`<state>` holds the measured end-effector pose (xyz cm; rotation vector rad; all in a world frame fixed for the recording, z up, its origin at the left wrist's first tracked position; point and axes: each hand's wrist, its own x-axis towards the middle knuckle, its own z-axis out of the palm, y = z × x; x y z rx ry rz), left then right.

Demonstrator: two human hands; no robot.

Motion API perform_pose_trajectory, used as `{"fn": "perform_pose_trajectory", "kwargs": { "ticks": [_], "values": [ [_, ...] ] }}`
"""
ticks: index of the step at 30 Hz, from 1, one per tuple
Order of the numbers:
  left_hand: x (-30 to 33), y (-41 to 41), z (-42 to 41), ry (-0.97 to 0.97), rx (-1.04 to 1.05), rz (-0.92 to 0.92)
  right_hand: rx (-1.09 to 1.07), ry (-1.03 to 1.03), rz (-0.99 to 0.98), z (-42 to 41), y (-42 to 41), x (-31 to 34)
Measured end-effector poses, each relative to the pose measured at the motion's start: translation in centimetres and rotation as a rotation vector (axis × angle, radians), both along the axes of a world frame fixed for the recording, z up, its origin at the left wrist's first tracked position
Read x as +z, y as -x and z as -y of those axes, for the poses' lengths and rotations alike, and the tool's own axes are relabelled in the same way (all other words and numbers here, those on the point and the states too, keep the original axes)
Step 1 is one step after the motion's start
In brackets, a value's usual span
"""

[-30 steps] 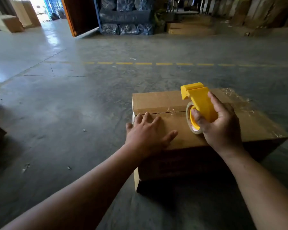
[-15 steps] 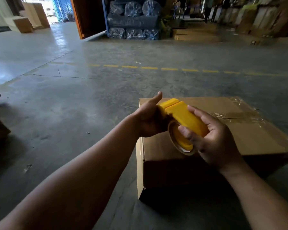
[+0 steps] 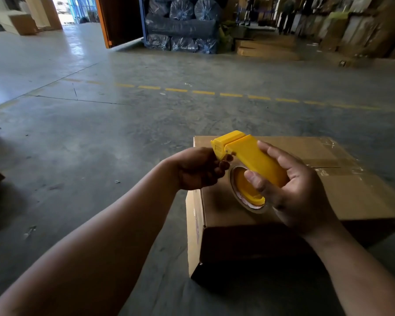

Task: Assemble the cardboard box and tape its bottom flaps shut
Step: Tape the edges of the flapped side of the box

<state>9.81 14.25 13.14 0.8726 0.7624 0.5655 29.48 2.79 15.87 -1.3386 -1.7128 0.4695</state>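
Note:
A brown cardboard box (image 3: pixel 356 197) sits on the concrete floor with its flaps folded flat on top and clear tape along the seam on the right part. My right hand (image 3: pixel 292 190) grips a yellow tape dispenser (image 3: pixel 251 156) with a roll of clear tape (image 3: pixel 244 197), held just above the box's near left part. My left hand (image 3: pixel 196 167) pinches at the dispenser's front end, fingers curled under its yellow head. Whether they hold the tape's loose end is hidden.
Grey concrete floor (image 3: pixel 100 144) spreads to the left and ahead, crossed by a dashed yellow line (image 3: pixel 203 92). Wrapped bundles (image 3: pixel 183 26) and stacked cardboard (image 3: pixel 267 46) stand at the back. People stand far off at the back right.
My left hand left the box top and came up to the dispenser's front end. My right hand lifted the dispenser off the seam and tilted it towards the left.

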Motion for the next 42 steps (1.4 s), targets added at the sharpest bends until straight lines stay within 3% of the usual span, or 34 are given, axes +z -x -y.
{"fn": "perform_pose_trajectory", "kwargs": {
  "ticks": [5, 10, 22, 28, 42],
  "values": [
    [1.0, 1.4, -3.0, -0.330, 0.021, -0.311, -0.099, 0.001, 0.070, -0.4, 2.2, 0.5],
    [2.7, 2.8, -8.0, -0.419, -0.053, -0.580, -0.203, 0.009, 0.165, -1.8, 5.5, 1.2],
    [2.7, 4.2, -16.0, -0.737, 0.016, -0.857, -0.267, 0.153, 0.268, -1.1, 7.0, 1.6],
    [1.3, 3.8, -17.8, -0.783, -0.019, -0.896, -0.290, 0.172, 0.278, -2.2, 7.0, 1.2],
    [-0.9, 4.4, -19.5, -0.677, -0.032, -0.782, -0.288, 0.206, 0.315, -2.9, 7.6, 1.1]
  ]
}}
